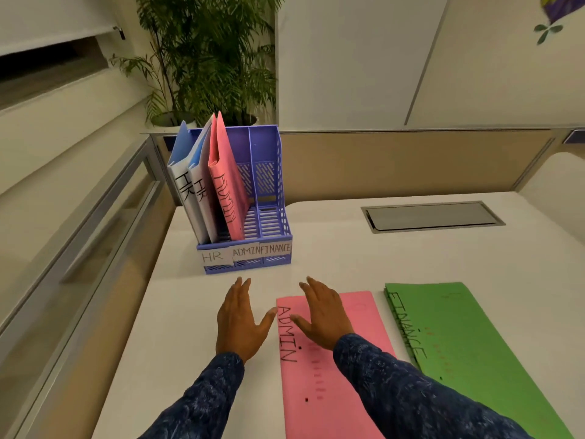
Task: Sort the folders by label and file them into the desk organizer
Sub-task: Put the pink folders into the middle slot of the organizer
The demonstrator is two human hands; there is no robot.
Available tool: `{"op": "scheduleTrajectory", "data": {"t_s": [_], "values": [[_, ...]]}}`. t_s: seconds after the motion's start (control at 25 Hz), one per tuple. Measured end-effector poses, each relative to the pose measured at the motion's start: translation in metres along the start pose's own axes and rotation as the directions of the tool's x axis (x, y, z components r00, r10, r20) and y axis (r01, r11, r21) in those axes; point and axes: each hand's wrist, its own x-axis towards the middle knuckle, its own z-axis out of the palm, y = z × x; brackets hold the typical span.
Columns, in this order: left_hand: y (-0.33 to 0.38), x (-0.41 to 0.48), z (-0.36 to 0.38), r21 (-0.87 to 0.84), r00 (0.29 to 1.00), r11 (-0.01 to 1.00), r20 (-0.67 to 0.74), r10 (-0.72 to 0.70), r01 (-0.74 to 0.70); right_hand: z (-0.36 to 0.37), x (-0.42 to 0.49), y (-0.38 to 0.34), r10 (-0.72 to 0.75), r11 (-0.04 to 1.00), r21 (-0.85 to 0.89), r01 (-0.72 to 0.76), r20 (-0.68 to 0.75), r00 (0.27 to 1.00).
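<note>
Left hand (240,321) and right hand (323,315), both straight-fingered and empty: the pink ADMIN folder (304,407) lies flat on the counter (177,327) beneath the right; best pinched along its labelled edge between the hands, stood upright, then filed in the organizer (269,160) ahead, middle slot.

Office cubicle with a white desk (348,248) in soft indoor light.
A tan partition (411,163) runs along the desk's far edge, and a metal-framed glass panel (79,248) closes the left side. A potted palm (205,58) stands behind the far left corner. A grey cable hatch (432,216) sits flush in the desk, far right. White wall panels (348,58) rise beyond the partition, with a blind (47,20) upper left and a leaf decal (547,30) upper right.
</note>
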Motion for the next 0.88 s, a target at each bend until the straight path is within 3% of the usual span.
{"op": "scheduleTrajectory", "data": {"t_s": [0.4,0.56,0.76,0.88], "values": [[-0.018,-0.082,0.059,0.225,0.937,0.968,0.349,0.030,-0.114,0.023,-0.106,0.053,0.196,0.976,-0.122,-0.179,0.151,0.969],[-0.022,-0.097,0.069,0.298,0.931,0.950,0.365,-0.025,-0.091,0.040,-0.139,0.066,0.281,0.958,-0.123,-0.259,0.210,0.937],[-0.015,-0.101,0.070,0.253,0.932,0.965,0.362,-0.033,-0.064,0.050,-0.155,0.071,0.285,0.955,-0.154,-0.253,0.237,0.929],[-0.005,-0.100,0.070,0.252,0.946,0.968,0.308,-0.103,0.023,0.049,-0.154,0.071,0.278,0.957,-0.158,-0.245,0.245,0.929]]}}
